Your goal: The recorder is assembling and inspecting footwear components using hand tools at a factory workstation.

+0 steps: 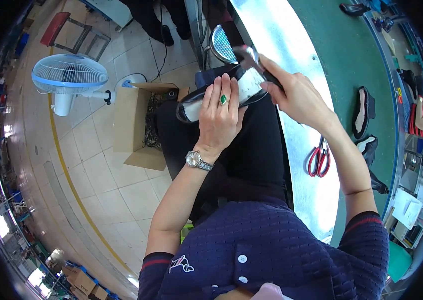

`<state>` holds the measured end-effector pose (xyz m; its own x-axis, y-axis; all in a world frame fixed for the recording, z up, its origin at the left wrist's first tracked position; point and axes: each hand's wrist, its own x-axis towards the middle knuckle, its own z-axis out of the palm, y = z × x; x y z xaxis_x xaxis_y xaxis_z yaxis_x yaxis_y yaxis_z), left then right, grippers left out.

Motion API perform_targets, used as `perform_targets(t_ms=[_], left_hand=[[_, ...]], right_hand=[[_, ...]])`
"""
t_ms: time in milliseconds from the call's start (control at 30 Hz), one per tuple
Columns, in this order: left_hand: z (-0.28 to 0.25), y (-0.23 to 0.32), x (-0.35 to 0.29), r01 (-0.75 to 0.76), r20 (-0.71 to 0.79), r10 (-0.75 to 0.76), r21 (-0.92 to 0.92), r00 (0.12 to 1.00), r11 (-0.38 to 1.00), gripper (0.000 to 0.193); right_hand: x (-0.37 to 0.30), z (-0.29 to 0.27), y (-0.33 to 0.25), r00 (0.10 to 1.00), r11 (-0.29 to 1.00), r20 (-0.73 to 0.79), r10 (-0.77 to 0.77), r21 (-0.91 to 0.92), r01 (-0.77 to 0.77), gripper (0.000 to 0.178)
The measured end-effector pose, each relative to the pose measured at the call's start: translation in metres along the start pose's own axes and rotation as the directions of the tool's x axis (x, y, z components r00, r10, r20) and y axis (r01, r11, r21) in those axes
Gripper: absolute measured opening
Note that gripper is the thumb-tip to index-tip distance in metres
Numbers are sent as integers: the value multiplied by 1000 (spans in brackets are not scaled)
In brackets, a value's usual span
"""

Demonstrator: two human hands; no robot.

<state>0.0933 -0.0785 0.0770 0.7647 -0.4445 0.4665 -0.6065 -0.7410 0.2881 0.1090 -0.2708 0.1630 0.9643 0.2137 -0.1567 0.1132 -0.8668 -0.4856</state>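
Note:
Across my raised knee lies a black shoe [191, 109] with a whitish flat surface facing up. My left hand [220, 112], wearing a green-stoned ring and a wristwatch, grips it around the middle, fingers stretched over the white face and thumb at its near side. My right hand [299, 97] is closed round the handle of a hammer [251, 57]. The hammer's head hangs over the far right end of the shoe; whether it touches cannot be made out. A red-handled cutting tool [319, 161] rests on the metal bench top near my right forearm.
On my right runs a shiny metal bench top [296, 45] beside a green conveyor belt [341, 65] carrying several dark shoes [363, 112]. An opened cardboard box [126, 120] stands on the left floor, near a blue-and-white fan [70, 75]. Ahead stands a round, mesh-faced lamp or heater [223, 44].

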Motion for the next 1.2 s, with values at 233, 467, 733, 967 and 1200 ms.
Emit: perform_targets(t_ms=[233,467,733,967,1200], left_hand=[[4,2,0,-8,-26,8,0,1000,1000,61],[7,3,1,0,-71,-3,-45,997,999,56],[3,3,2,59,-59,-67,-125,996,990,56],[-51,-47,32,365,336,-242,-373,910,853,32],[-56,-44,38,469,439,-284,-400,852,787,58]], right_hand=[[-5,7,-8,998,972,38,-53,-228,60,55],[-4,20,-16,1000,975,14,0,-223,3,60],[-10,24,-28,993,979,-90,-77,-197,58,58],[-26,-1,-13,936,848,334,-112,522,-85,57],[-18,-3,-32,768,567,640,25,624,-538,43]])
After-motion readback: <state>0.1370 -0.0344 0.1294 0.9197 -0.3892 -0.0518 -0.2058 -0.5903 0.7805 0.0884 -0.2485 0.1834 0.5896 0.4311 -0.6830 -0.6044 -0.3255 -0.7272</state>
